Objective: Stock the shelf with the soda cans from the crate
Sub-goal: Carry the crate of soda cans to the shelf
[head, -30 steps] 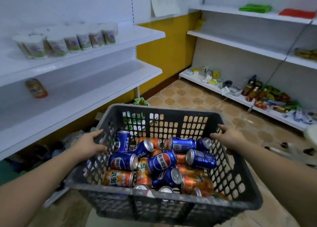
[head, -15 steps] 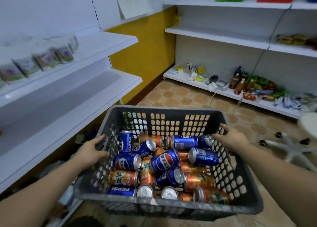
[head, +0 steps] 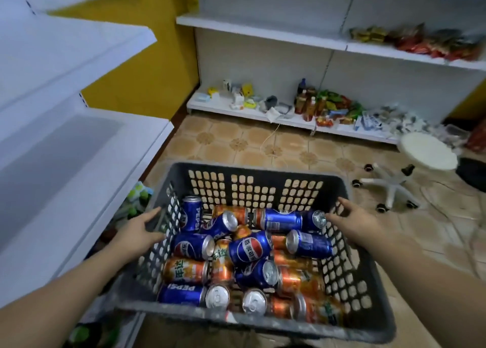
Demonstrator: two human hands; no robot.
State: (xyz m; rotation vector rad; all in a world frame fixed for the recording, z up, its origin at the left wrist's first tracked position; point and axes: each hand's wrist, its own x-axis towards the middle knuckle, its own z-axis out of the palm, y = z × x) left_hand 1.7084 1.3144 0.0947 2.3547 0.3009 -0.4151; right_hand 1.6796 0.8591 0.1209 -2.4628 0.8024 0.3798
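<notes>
A dark grey perforated crate [head: 263, 171] fills the lower middle of the view, held above the tiled floor. Inside lie several blue Pepsi cans [head: 248, 247] and orange soda cans [head: 184, 270], jumbled on their sides; one blue can [head: 192, 212] stands upright at the back left. My left hand [head: 138, 232] holds the crate's left rim, with forefinger and thumb stretched along it. My right hand [head: 353, 222] holds the right rim, fingers spread. The white shelf [head: 65, 168] on the left is bare.
A second white shelving unit [head: 263, 113] stands along the back wall, with bottles, snack packs and small boxes on it. A white stool on castors [head: 426, 153] stands on the floor at right. Green items [head: 136, 197] lie low beside the left shelf.
The view has swung right and down. The cups on the upper left shelf have gone out of sight, and the back shelves and stool look nearer. Both hands stay on the crate's rims.
</notes>
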